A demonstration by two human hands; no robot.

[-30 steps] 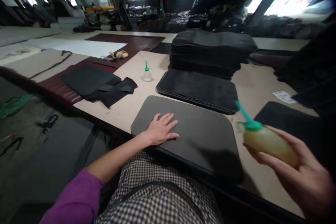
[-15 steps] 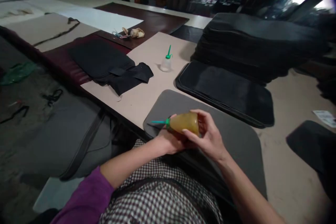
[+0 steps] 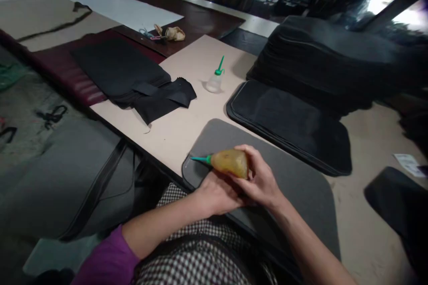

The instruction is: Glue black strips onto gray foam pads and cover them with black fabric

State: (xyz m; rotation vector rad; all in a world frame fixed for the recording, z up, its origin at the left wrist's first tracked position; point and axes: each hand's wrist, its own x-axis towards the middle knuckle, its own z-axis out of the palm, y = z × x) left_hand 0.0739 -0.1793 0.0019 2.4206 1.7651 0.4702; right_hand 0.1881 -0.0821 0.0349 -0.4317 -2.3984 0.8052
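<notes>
A squeeze bottle of yellowish liquid (image 3: 229, 163) lies tilted nearly flat in my right hand (image 3: 262, 178), fingers and thumb closed round its base. Its green nozzle points left, its tip close to the corner of a dark grey rounded panel (image 3: 301, 191). A thin pale line shows at that corner. Just under the bottle is my left hand (image 3: 217, 193), palm up with its fingers stretched rightward, partly hidden by the bottle and my right hand. The panel lies at the table's near edge.
A second, clear squeeze bottle (image 3: 214, 82) stands upright on the table (image 3: 177, 136). Black panels are stacked low (image 3: 294, 120) and high (image 3: 310, 62) on the right. Black cut pieces (image 3: 163, 98) lie left. A grey sheet (image 3: 67, 178) hangs below the table edge.
The bottle has shifted slightly left and its nozzle tip is nearer the panel's corner. My left hand has dropped a little from the bottle's neck. A pale line now shows at the corner.
</notes>
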